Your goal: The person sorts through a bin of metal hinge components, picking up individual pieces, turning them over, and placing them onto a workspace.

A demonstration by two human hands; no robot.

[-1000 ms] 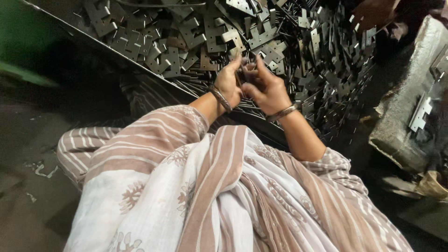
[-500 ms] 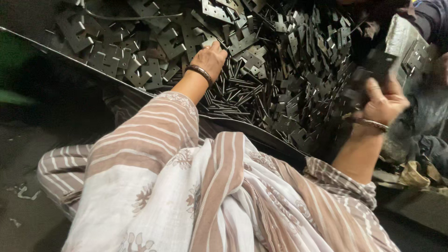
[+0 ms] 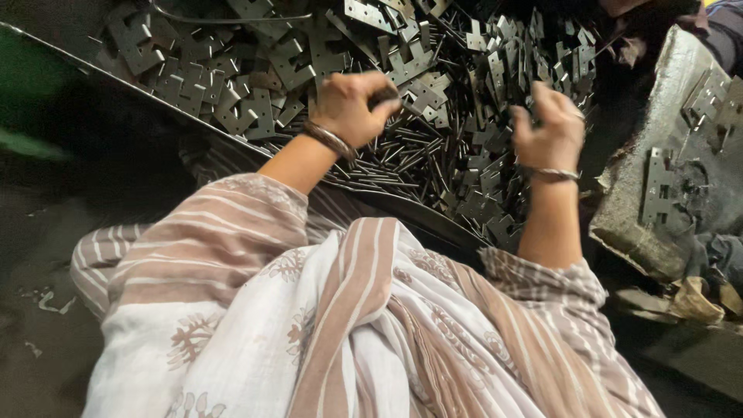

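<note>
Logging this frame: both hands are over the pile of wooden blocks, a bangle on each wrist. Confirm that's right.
Not wooden blocks: the head view shows a pile of flat metal hinge plates and thin pins. The left hand and right hand are over it, a bangle on each wrist.

Two hands over the heap: left hand at eleven o'clock, right hand at one o'clock, one bangle on each wrist. Flat metal hinge plates from ten to twelve: too many to count. Thin metal pins: dozens, uncountable. One stone block at three o'clock.
</note>
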